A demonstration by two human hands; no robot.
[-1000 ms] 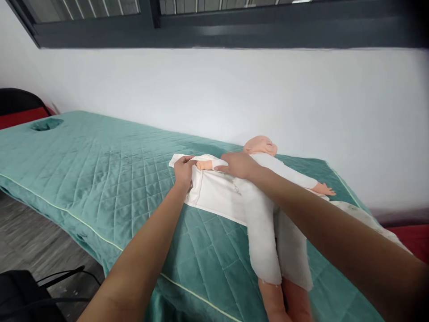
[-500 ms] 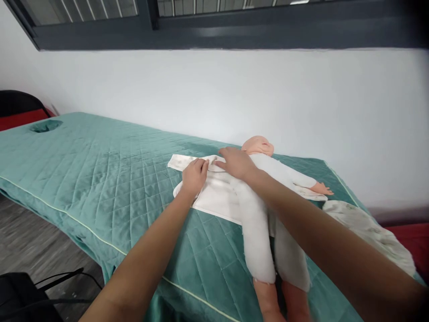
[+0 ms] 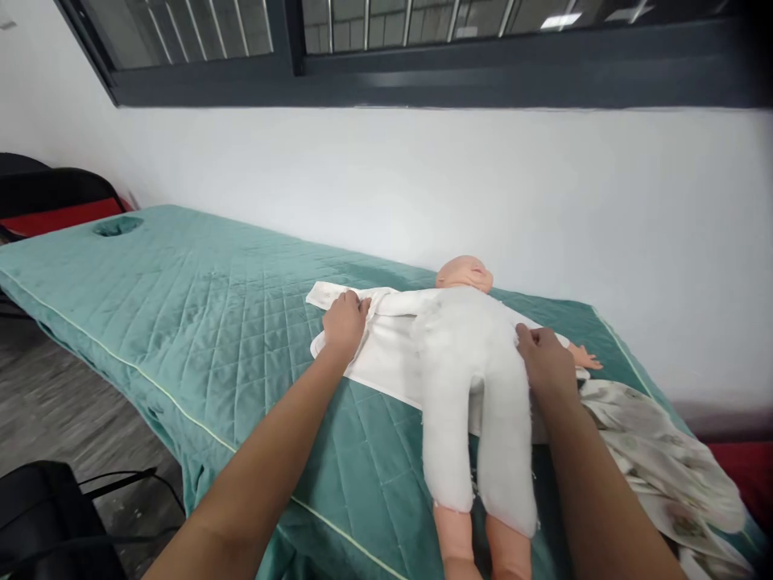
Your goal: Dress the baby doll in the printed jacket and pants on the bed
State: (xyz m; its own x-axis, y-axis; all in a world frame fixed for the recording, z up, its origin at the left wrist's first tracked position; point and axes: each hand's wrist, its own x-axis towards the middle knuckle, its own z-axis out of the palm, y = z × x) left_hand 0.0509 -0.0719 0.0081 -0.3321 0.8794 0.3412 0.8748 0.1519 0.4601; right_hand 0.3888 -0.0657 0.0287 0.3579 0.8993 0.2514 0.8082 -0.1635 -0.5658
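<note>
A baby doll (image 3: 468, 346) with a white cloth body lies on its back, legs toward me, on a spread white baby shirt (image 3: 392, 354). The doll's arm on the left reaches into the shirt's sleeve (image 3: 329, 293). My left hand (image 3: 345, 322) is closed on that sleeve, around where the doll's hand is hidden. At the doll's right-hand side, my right hand (image 3: 548, 362) has its fingers curled together against the body; what they pinch is hidden. Beyond it, the doll's other arm lies stretched out with a bare hand (image 3: 584, 357).
The quilted green cover (image 3: 229, 322) lies over a long bed with a face hole (image 3: 117, 226). A patterned cloth (image 3: 658, 451) lies crumpled at the right. Behind stand a white wall and a dark window frame (image 3: 423, 80). A black bag-like object (image 3: 54, 515) with cords is at lower left.
My right hand has moved from the doll's sleeved arm across to its other side, uncovering the torso. My left hand stays on the sleeve. The view has shifted slightly.
</note>
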